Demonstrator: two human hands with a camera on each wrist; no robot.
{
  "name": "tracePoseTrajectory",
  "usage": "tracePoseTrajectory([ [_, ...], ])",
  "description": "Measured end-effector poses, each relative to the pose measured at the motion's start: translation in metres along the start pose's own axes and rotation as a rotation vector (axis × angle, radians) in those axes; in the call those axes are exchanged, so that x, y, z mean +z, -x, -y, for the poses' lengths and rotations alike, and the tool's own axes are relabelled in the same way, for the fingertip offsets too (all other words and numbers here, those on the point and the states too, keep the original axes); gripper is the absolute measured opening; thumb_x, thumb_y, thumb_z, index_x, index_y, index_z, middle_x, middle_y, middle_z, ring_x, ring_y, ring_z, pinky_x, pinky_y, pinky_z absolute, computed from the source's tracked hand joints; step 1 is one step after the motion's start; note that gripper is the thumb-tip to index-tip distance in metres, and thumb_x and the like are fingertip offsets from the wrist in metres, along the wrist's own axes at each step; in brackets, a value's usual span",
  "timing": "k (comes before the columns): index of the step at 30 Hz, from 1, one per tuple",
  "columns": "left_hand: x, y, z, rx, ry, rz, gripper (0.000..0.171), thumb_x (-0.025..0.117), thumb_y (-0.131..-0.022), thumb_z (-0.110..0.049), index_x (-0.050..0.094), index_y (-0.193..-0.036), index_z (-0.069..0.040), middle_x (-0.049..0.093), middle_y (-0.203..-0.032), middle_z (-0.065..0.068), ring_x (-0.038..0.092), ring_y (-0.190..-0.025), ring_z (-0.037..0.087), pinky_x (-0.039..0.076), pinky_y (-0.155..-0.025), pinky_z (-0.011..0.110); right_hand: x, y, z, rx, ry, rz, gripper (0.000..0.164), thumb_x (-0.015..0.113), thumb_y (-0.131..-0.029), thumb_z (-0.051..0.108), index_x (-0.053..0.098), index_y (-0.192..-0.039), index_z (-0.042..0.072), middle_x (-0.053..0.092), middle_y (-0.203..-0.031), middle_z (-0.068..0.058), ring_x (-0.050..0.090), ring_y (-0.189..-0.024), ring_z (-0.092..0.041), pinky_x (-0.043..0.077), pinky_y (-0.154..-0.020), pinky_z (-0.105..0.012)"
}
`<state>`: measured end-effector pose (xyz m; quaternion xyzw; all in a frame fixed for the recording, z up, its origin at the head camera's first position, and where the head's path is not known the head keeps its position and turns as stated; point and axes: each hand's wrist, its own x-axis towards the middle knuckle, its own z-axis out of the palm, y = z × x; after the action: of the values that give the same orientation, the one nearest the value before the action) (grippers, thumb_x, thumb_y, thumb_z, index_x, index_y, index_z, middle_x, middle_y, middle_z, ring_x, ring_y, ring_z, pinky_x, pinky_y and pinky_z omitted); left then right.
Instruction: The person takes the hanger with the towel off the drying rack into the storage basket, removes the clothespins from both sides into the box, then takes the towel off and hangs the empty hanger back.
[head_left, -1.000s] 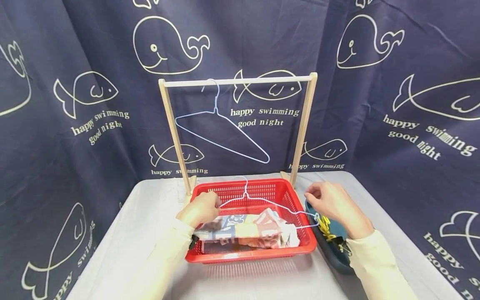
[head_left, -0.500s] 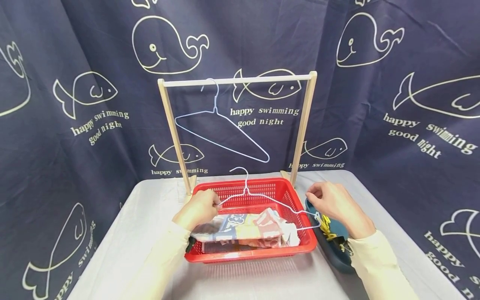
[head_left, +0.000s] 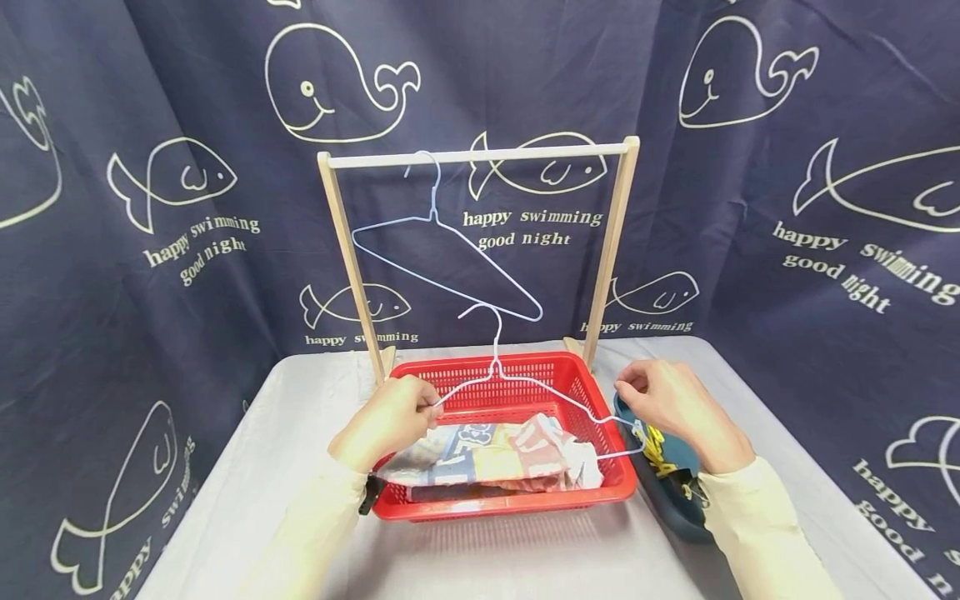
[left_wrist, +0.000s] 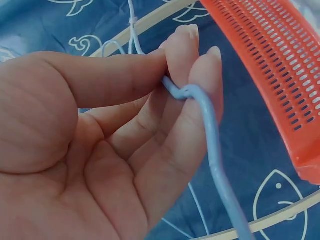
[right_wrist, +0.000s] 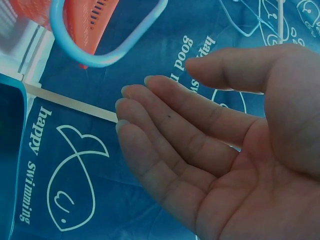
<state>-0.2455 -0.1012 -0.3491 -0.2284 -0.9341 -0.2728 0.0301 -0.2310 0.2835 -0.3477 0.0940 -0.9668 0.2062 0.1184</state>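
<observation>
My left hand [head_left: 390, 421] pinches a pale blue wire hanger [head_left: 495, 367] by its left shoulder, over the red basket. In the left wrist view, thumb and fingertips close on the notch of the hanger's wire [left_wrist: 214, 155]. The hook points up, and the bare hanger's right end reaches past the basket's right rim. Near that end, my right hand [head_left: 678, 412] hovers with relaxed fingers. The right wrist view shows this hand [right_wrist: 200, 135] holding nothing, apart from the rounded hanger end [right_wrist: 100, 61]. A patterned cloth [head_left: 487, 454] lies inside the red basket [head_left: 510, 500].
Behind the basket stands a wooden rack with a white bar [head_left: 540, 154]. Another blue hanger [head_left: 434, 200] hangs from it. A dark teal container [head_left: 675, 521] with yellow items [head_left: 654, 454] sits to the right, partly under the right arm. A patterned dark curtain surrounds the table.
My left hand has shifted slightly left and raised the hanger, whose hook has risen above the basket's far rim to overlap the hanging one. The right hand stays almost still.
</observation>
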Motion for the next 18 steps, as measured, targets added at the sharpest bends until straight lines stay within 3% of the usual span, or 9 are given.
tracePoseTrajectory([
  [6, -0.004, 0.004, -0.002, 0.062, 0.036, -0.038, 0.025, 0.072, -0.092, -0.001, 0.068, -0.07, -0.013, 0.056, -0.06, -0.008, 0.051, -0.058, 0.008, 0.041, -0.056, 0.026, -0.001, 0.0, 0.001, -0.004, -0.008, -0.015, 0.015, 0.068, -0.093, 0.019, 0.077, -0.097, 0.007, 0.076, -0.084, -0.002, 0.07, -0.078, -0.02, 0.057, -0.077, -0.048],
  [13, -0.004, 0.002, -0.001, 0.101, 0.096, -0.12, 0.021, 0.071, -0.096, -0.005, 0.073, -0.08, -0.019, 0.066, -0.071, -0.006, 0.056, -0.064, 0.007, 0.05, -0.063, 0.029, -0.004, 0.002, 0.009, -0.003, -0.028, -0.072, 0.016, 0.067, -0.094, 0.018, 0.077, -0.1, 0.007, 0.076, -0.086, -0.003, 0.071, -0.079, -0.022, 0.058, -0.077, -0.049],
  [15, -0.004, 0.001, -0.001, 0.116, 0.107, -0.148, 0.022, 0.07, -0.096, -0.004, 0.073, -0.081, -0.019, 0.066, -0.071, -0.009, 0.058, -0.064, 0.007, 0.051, -0.072, 0.032, -0.005, 0.003, 0.012, -0.007, -0.032, -0.096, 0.017, 0.067, -0.094, 0.017, 0.078, -0.103, 0.007, 0.077, -0.087, -0.003, 0.072, -0.079, -0.022, 0.058, -0.077, -0.049],
  [16, -0.003, 0.001, 0.0, 0.129, 0.114, -0.164, 0.022, 0.069, -0.096, -0.003, 0.074, -0.082, -0.018, 0.066, -0.071, -0.01, 0.06, -0.065, 0.008, 0.052, -0.085, 0.034, -0.006, 0.004, 0.013, -0.011, -0.036, -0.107, 0.018, 0.066, -0.094, 0.017, 0.078, -0.104, 0.008, 0.077, -0.087, -0.003, 0.072, -0.08, -0.022, 0.057, -0.078, -0.049],
  [18, -0.002, 0.001, 0.0, 0.147, 0.124, -0.196, 0.022, 0.068, -0.096, -0.001, 0.076, -0.084, -0.018, 0.066, -0.071, -0.013, 0.062, -0.066, 0.007, 0.041, -0.111, 0.041, -0.006, 0.005, 0.016, -0.023, -0.047, -0.137, 0.019, 0.066, -0.094, 0.016, 0.078, -0.107, 0.009, 0.076, -0.087, -0.002, 0.071, -0.078, -0.02, 0.057, -0.076, -0.047],
])
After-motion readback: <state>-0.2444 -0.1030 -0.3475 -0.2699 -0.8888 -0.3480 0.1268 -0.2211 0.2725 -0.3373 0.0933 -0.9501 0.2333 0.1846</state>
